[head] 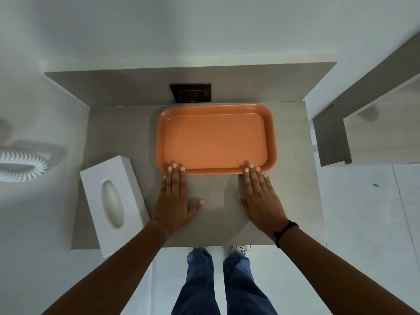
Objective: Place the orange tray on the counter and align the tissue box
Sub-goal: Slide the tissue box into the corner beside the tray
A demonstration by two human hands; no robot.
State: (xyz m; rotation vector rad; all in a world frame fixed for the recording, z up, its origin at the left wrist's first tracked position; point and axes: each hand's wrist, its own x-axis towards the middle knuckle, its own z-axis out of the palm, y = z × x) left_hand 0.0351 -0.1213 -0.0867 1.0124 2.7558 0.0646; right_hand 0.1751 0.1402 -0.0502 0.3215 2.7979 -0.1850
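Head view, looking straight down on a pale grey wood-grain desk [291, 155]; at far left a white coiled cord [22, 165] hangs against the wall, its ends cut off by the frame edge; in the lower left of the desk lies a white rectangular tissue box with an oval opening [113, 203], skewed against the desk's edges, its near end overhanging the front edge; no tissue can be made out in the opening. At centre the left hand [173, 202] lies flat, fingers [175, 176] extended and close together, tips on the near rim of the flat orange plastic tray with rounded corners [216, 139]; the tray rests on the desk in the upper centre, its far rim near a dark wall socket [192, 93]. The right hand [261, 201], likewise flat with fingers slightly fanned, touches the same rim further right; a dark band [285, 231] circles that wrist. The tray looks placed; even pressure from both hands should square it to the back wall without slewing, and the box seems to need turning parallel next. Whether the palms bear on the desk cannot be told.
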